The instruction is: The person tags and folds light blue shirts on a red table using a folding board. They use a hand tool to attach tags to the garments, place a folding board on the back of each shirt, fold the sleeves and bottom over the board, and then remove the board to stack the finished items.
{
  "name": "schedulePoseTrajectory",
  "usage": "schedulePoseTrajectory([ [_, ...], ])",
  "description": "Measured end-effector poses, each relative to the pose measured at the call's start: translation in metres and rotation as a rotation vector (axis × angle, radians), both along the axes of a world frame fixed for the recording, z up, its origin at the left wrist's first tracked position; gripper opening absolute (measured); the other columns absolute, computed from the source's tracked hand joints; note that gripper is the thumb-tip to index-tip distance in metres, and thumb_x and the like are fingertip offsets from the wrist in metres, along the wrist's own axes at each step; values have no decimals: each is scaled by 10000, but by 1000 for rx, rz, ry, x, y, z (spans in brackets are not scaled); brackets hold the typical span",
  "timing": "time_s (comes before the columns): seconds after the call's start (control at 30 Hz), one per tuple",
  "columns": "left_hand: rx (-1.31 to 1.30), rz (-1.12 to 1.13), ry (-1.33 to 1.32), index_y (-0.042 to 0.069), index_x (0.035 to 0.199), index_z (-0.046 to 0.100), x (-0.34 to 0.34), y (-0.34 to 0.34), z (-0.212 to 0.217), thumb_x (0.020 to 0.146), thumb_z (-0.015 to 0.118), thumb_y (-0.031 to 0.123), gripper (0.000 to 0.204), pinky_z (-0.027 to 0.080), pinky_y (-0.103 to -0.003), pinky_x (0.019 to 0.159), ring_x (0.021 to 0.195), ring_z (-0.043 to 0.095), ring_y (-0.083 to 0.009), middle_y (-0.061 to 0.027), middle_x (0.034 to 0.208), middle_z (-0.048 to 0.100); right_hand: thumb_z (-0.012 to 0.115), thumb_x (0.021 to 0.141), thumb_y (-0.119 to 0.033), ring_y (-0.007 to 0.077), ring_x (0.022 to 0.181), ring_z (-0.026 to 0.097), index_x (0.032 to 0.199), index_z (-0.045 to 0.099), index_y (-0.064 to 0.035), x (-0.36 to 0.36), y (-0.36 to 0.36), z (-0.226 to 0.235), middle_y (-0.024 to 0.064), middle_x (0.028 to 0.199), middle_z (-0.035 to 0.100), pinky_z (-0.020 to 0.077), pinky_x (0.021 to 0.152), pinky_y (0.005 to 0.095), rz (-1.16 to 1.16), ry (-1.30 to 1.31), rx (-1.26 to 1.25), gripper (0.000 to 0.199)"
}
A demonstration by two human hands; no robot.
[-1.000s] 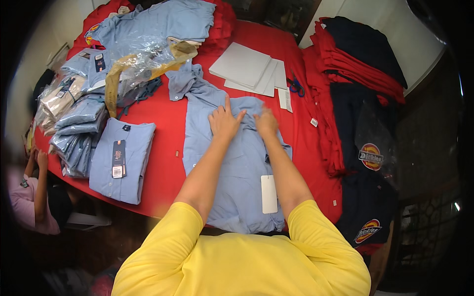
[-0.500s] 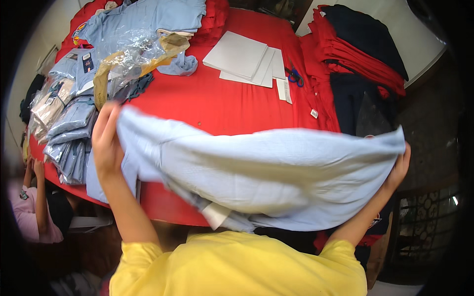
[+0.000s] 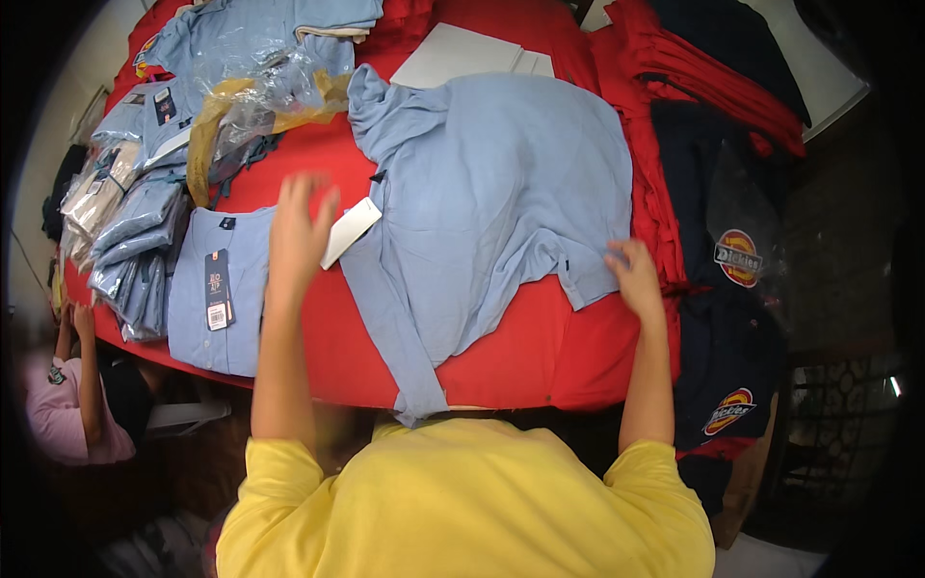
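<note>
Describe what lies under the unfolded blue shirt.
The unfolded blue shirt lies on red cloth, seen around its edges. Its far edge overlaps white sheets, whose far parts show; their near parts are covered. Anything else under the shirt is hidden.

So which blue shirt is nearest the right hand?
The loose shirt in the middle, beside the right hand. The folded shirt with a dark tag and the bagged shirts lie farther left.

spread shirt [image 3: 501,173] blks tbl [image 3: 540,356] ctr, room front r.
</note>
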State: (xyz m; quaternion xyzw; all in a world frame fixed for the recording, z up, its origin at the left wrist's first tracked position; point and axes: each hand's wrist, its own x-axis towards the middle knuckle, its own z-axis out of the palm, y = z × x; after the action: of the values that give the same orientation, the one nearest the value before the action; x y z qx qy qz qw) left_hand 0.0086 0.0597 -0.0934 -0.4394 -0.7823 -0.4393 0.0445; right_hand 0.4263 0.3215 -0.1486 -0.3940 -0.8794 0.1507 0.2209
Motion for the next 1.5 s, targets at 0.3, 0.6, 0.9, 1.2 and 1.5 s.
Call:
schedulePoseTrajectory([
  [0.3, -395, 149, 78, -4, 853, 592, 162, -93, -83, 855, 661, 319, 330, 379, -420, 786, 883, 505, -309, -130, 914, 543, 625, 887, -324, 389, 927, 582, 1003, 597, 22, -16, -80, -30, 209, 985, 618, 454, 784, 426, -409, -171, -14, 366],
  [0.6, 348, 139, -1221, -37, 1138, 560, 73, -165, -73, 974, 512, 171, 269, 480, -335, 858, 986, 602, -187, -79, 1115, 626, 565, 905, -39, 142, 638, 616, 1129, 486, -24, 50, -61, 9, 112, 921, 633, 551, 510, 281, -369, 916, -714, 238],
  [0.9, -252, 329, -442, 77, 1403, 390, 129, -152, -61, 886, 618, 170, 572, 466, -358, 745, 753, 555, -223, -109, 1054, 589, 605, 831, 28, 116, 752, 597, 1309, 436, -82, 111, -114, 4, 85, 931, 625, 491, 552, 221, -427, 550, -774, 519],
  [1.2, -440, 331, -299, 20, 1144, 574, 97, -210, -62, 841, 541, 27, 305, 488, -374, 743, 770, 609, -282, -167, 878, 634, 655, 801, -16, 225, 883, 613, 921, 595, -12, 139, -124, -4, 124, 1001, 617, 508, 705, 348, -638, -153, -402, 135],
  [1.5, -331, 45, 233, 75, 1292, 535, 83, -119, -91, 919, 568, 200, 396, 359, -461, 1043, 1265, 446, -338, -138, 1366, 496, 606, 886, -156, 366, 1286, 406, 1298, 501, -41, 20, -112, -39, 197, 1383, 454, 321, 1074, 444, -140, -10, 204, 440],
])
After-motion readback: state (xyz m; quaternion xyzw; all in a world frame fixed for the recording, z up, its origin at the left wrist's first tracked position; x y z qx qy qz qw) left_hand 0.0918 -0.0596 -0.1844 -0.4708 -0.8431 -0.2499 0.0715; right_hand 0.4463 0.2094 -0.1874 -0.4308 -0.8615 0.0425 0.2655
